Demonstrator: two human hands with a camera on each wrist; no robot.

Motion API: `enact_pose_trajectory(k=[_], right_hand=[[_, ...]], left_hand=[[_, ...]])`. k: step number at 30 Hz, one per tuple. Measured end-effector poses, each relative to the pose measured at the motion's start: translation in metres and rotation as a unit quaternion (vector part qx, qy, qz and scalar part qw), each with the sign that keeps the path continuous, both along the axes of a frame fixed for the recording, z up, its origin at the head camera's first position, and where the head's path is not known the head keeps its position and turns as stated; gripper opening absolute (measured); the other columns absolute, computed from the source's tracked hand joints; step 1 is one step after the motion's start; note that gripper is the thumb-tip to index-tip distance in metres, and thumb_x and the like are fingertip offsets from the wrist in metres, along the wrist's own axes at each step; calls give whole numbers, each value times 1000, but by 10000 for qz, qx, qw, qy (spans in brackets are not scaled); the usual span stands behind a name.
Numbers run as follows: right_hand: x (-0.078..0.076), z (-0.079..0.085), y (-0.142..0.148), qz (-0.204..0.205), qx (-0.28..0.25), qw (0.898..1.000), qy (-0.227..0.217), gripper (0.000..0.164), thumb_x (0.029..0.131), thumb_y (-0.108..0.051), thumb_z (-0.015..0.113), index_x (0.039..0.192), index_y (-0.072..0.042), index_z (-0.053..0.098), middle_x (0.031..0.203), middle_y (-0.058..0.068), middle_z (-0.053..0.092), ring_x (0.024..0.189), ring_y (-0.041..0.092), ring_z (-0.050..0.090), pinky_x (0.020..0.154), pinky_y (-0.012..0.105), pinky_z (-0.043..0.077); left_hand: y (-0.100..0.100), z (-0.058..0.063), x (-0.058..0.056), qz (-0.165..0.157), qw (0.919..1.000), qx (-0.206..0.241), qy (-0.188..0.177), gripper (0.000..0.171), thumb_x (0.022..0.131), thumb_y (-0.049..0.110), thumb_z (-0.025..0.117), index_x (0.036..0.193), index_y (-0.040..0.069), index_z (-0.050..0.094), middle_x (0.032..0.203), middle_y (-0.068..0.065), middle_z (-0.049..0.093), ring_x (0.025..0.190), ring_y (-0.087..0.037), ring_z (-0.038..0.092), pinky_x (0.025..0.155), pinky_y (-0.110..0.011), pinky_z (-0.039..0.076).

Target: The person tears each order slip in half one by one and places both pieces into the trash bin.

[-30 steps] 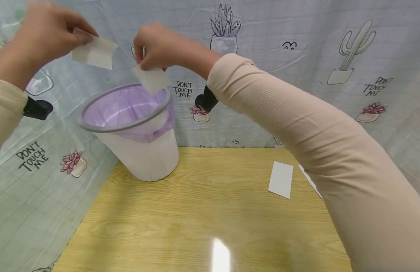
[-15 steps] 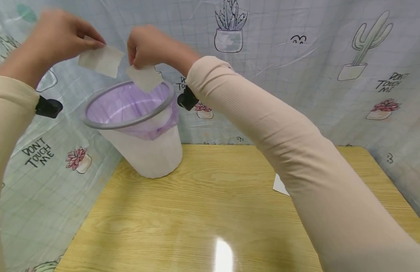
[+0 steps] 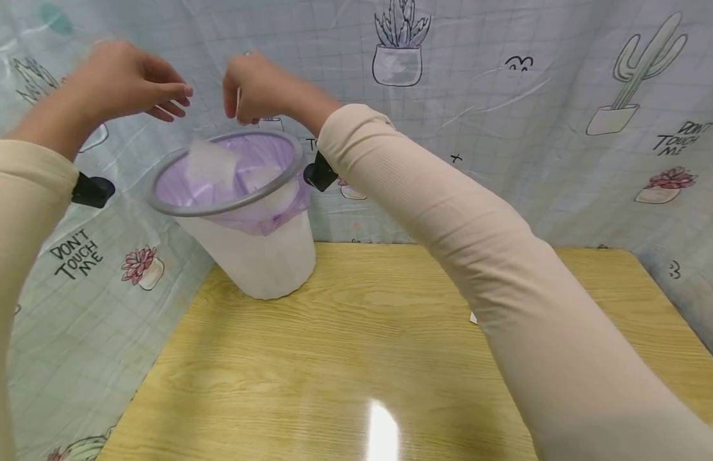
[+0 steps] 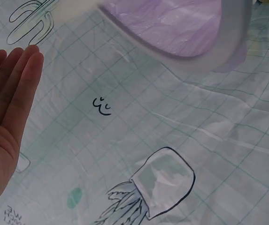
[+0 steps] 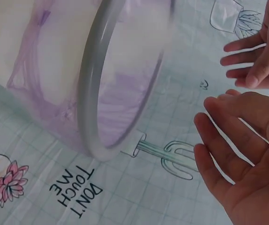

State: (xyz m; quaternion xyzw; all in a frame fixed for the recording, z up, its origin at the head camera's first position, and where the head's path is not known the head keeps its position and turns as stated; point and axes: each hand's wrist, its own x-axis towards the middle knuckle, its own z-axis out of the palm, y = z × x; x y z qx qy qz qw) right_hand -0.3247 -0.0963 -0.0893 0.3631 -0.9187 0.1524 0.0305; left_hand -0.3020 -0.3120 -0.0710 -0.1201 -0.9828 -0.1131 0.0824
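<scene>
Two pale pieces of paper are blurred in the mouth of the bin; the clearer piece of paper (image 3: 211, 163) is at the left, the fainter one (image 3: 261, 176) lower at the right. The white bin (image 3: 264, 266) has a grey rim (image 5: 88, 89) and a purple liner (image 3: 177, 186). Above the rim's left side, my left hand (image 3: 131, 83) holds nothing, its fingers loosely extended. My right hand (image 3: 258, 89) hovers over the rim's far right side; in the right wrist view its fingers (image 5: 219, 145) are relaxed, with nothing between them.
The bin stands at the back left of a wooden table (image 3: 344, 346). A white corner of paper (image 3: 473, 318) shows beside the right sleeve (image 3: 448, 211), which hides the rest. A printed curtain (image 3: 483, 173) hangs behind and at the left.
Both hands have let go of their pieces of paper, which have dropped into the bin's mouth. The fingers of the left hand have spread. The head view has shifted slightly.
</scene>
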Motion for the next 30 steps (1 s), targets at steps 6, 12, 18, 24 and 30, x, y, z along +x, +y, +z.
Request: enact_pose_trajectory(k=[6, 12, 18, 24, 30], right_hand=[[-10, -5, 16, 91, 153, 9997, -166, 21, 87, -9, 62, 105, -13, 71, 91, -3, 66, 72, 7, 59, 65, 20, 47], [-18, -14, 51, 121, 70, 9989, -441, 20, 88, -10, 63, 107, -9, 70, 91, 2, 68, 73, 9, 62, 68, 21, 52], [-27, -22, 100, 14, -14, 9967, -815, 22, 89, -10, 62, 111, -6, 67, 105, 9, 68, 81, 11, 65, 75, 23, 54], [-23, -34, 148, -54, 106, 9975, -699, 20, 91, -14, 62, 109, -8, 67, 110, 7, 68, 90, 13, 65, 80, 26, 53], [-16, -51, 195, 19, 272, 9993, -265, 18, 93, -14, 60, 107, -7, 68, 107, 11, 69, 96, 20, 64, 84, 33, 49]], left_hand=[[6, -10, 2, -260, 9994, 204, -95, 45, 94, 41, 55, 116, 3, 64, 106, -20, 66, 63, 8, 61, 57, -7, 46], [26, -24, 6, -497, 9961, 716, -154, 41, 95, 39, 55, 115, 6, 66, 96, 0, 70, 68, 5, 63, 61, -9, 49], [50, -32, 15, -491, 9946, 907, -109, 43, 91, 47, 57, 118, 15, 67, 102, 5, 69, 75, 1, 64, 65, -10, 48], [67, -38, 32, -839, 9905, 1094, -13, 31, 92, 40, 59, 115, 20, 69, 98, 10, 69, 78, -3, 66, 66, -13, 49], [80, -49, 49, -1118, 9881, 1053, -102, 27, 92, 40, 59, 113, 26, 69, 103, 6, 70, 83, -7, 66, 69, -18, 49]])
